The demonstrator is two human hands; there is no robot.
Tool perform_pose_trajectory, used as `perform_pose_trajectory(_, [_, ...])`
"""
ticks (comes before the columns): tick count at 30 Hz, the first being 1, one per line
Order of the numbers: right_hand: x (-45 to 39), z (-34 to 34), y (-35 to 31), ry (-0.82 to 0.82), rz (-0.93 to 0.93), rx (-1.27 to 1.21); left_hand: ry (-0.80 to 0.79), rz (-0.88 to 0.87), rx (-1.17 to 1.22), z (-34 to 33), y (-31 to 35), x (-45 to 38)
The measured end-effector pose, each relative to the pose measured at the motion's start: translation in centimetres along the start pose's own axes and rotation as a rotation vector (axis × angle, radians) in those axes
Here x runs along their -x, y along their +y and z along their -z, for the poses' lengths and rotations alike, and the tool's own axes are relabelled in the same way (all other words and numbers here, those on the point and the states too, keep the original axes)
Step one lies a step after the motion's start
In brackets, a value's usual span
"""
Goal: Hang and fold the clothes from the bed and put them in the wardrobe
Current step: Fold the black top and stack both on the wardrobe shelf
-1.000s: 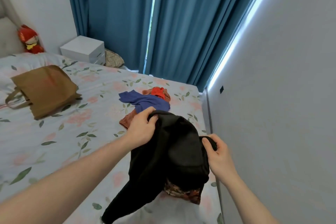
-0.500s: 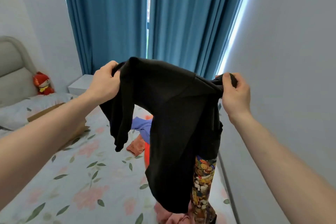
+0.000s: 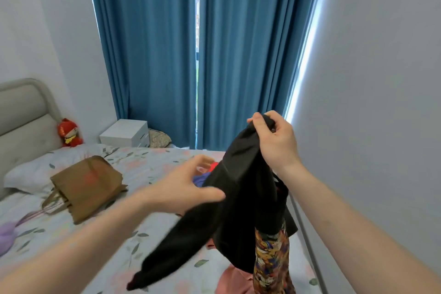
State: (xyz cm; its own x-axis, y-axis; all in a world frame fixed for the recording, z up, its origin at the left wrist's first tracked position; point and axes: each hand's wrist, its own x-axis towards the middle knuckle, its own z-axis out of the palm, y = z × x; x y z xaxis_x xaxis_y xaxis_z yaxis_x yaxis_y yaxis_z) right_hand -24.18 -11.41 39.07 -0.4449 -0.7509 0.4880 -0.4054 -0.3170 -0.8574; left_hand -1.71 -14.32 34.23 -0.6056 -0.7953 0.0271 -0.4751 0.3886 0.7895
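1. We see the bed (image 3: 152,222) with a flowery sheet.
2. We hold a black top (image 3: 241,198) up over the bed's right edge.
3. A brown bag (image 3: 88,186) lies near the pillow end.
4. Our right hand (image 3: 276,141) grips the top's upper end tight.
5. Our left hand (image 3: 188,186) is spread wide, thumb touching the top.
6. A colorful cloth (image 3: 272,262) hangs under the top.
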Motion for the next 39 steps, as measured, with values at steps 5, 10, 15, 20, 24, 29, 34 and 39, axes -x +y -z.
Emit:
perform_pose_trajectory(5, [2.9,-1.5,1.0,-0.103,-0.050,0.001,0.075,0.046,0.023,-8.0,-2.2,-0.6])
perform_pose_trajectory(10, [5.9,-0.4,4.0,-0.083,-0.192,0.002,0.010,0.155,0.320,-12.4,-2.3,1.5])
perform_pose_trajectory(15, [9.3,-0.2,5.6,-0.150,-0.290,-0.004,0.152,0.146,0.234,-15.0,-3.5,2.2])
perform_pose_trajectory(20, [11.3,2.4,7.4,-0.272,-0.385,-0.085,0.250,0.131,0.185,-12.8,-5.5,1.8])
perform_pose_trajectory(24, [13.6,5.1,10.3,-0.450,-0.434,0.075,0.382,0.085,0.321,-9.3,-4.8,1.8])
perform_pose_trajectory(29, [17.6,3.5,13.7,-0.731,-0.607,0.176,0.324,0.019,0.251,-7.8,-2.1,1.3])
perform_pose_trajectory(34, [20.1,2.3,15.7,-0.716,-0.643,0.227,0.295,-0.006,0.312,-6.7,-0.1,1.2])
perform_pose_trajectory(39, [19.7,5.6,17.1,-0.560,-0.554,0.365,0.388,0.058,0.313,-4.3,-1.6,1.3])
